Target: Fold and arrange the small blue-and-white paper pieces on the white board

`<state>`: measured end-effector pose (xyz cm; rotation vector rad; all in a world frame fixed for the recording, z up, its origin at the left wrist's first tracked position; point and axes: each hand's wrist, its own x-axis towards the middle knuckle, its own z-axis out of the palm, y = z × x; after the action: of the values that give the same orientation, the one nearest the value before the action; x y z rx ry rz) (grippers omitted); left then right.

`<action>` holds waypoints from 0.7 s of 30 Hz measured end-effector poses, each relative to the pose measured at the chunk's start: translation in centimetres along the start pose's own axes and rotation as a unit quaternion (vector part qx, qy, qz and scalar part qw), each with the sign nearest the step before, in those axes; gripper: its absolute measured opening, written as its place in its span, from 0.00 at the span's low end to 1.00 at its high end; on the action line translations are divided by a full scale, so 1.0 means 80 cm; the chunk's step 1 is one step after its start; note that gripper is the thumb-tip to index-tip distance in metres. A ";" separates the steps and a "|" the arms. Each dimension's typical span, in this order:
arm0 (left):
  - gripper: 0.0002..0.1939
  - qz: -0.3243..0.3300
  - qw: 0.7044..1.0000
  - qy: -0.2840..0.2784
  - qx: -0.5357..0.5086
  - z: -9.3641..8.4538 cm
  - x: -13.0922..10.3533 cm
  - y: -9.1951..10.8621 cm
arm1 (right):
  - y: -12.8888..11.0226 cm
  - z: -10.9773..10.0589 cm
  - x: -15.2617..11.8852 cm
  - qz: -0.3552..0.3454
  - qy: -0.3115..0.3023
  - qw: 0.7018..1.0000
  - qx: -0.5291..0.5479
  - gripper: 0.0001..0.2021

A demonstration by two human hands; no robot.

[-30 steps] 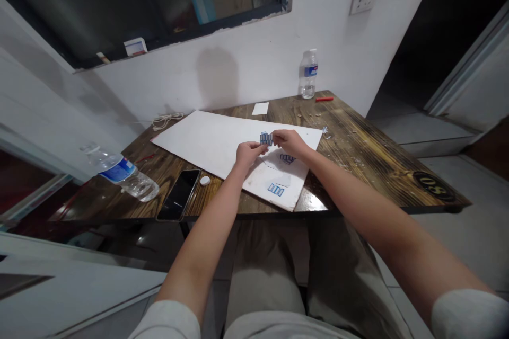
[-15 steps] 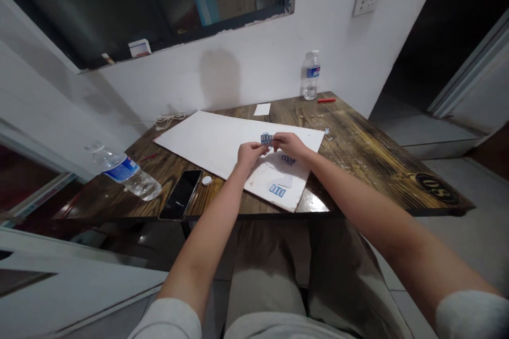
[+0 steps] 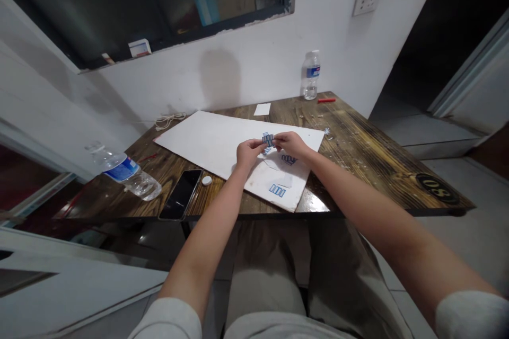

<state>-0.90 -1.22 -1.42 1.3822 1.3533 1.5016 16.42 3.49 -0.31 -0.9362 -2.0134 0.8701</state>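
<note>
Blue-marked piece point(image 3: 268, 140) in both hands point(image 3: 292, 143), upright clear bottle point(image 3: 313, 72), contents unclear

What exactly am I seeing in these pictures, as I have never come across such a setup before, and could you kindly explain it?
There is no machine here: a person works with two bare hands. The view comes from a camera worn on the head, looking forward and down. The left hand and right hand hold between their fingertips a small, flat, dark piece with blue edging; its material is unclear. Beneath is a flat white board with small blue-outlined rectangles near its front corner. The board lies on a brown wooden table, along with a black rectangular phone, a round white cap and two clear plastic bottles with blue labels, one at the left, one by the wall.
</note>
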 end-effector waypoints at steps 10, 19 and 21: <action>0.16 -0.062 0.997 0.040 -0.008 0.002 -0.004 0.013 | 0.009 0.012 0.002 0.018 0.036 0.988 0.148 0.18; 0.18 -0.069 0.997 0.037 -0.008 0.002 -0.005 0.013 | 0.003 0.011 0.000 0.052 0.031 0.988 0.145 0.14; 0.18 -0.068 0.997 0.038 0.000 0.002 -0.006 0.013 | 0.004 0.012 0.000 0.054 0.028 0.987 0.150 0.15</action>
<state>-0.50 -1.84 -0.55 1.2186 1.4632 1.4757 15.72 3.39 -1.03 -0.8937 -1.7348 1.1559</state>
